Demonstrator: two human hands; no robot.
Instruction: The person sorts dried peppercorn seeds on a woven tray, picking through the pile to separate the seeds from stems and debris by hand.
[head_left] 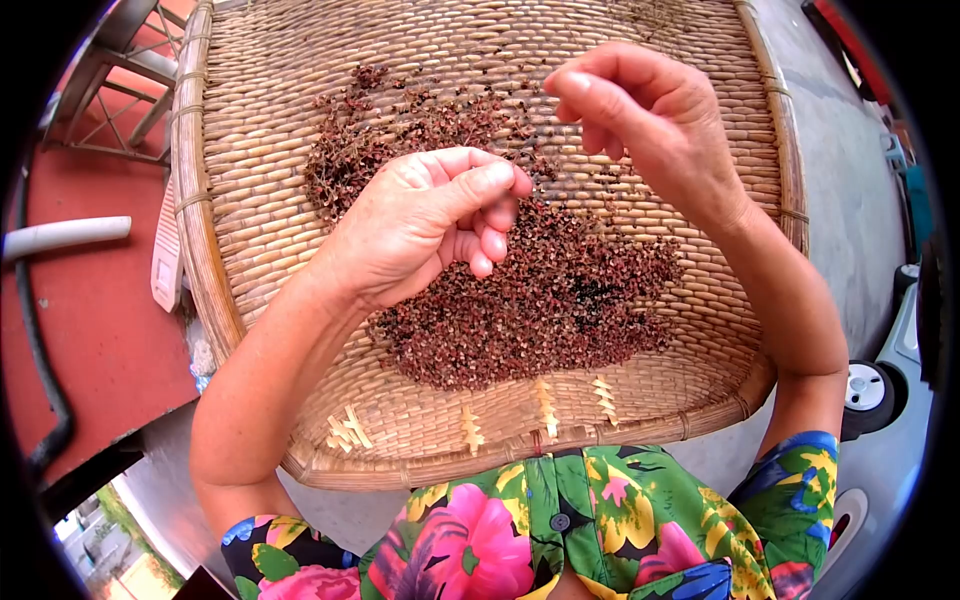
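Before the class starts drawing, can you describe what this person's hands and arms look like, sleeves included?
The left hand and right hand wear no gloves; no rings or watch show. The forearms are uncovered. Short floral sleeves, printed in green, yellow, pink and blue with dark patches, end near the elbows.

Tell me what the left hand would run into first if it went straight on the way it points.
Most likely the right hand, which lies up and to the right, across the left hand's line. Depth is unclear in this single view, so it could pass beneath or above.
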